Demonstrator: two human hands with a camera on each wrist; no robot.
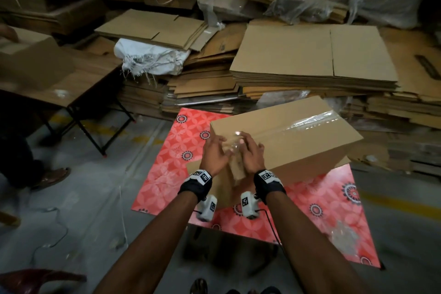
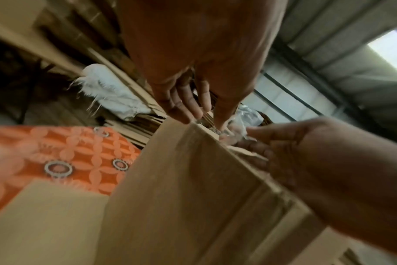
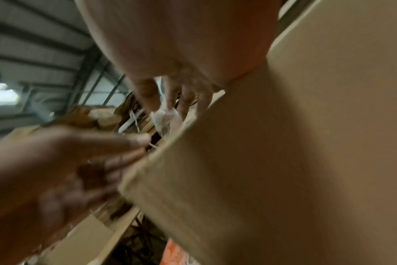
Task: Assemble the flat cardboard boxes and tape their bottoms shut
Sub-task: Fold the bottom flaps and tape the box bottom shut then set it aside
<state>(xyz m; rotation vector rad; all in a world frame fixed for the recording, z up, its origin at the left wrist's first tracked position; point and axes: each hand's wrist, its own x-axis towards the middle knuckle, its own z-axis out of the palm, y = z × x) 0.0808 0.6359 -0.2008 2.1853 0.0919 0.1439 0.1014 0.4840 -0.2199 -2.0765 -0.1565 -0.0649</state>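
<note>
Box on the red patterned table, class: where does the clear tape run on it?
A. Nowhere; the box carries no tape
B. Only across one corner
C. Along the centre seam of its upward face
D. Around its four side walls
C: in the head view a glossy strip of tape runs along the middle of the upward face of the box, reaching the near end where both hands meet.

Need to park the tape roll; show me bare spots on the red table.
Bare cloth lies left of the box toward the red table edge, and on the near right corner beside crumpled plastic. Crowded: around both hands at the box's near end.
</note>
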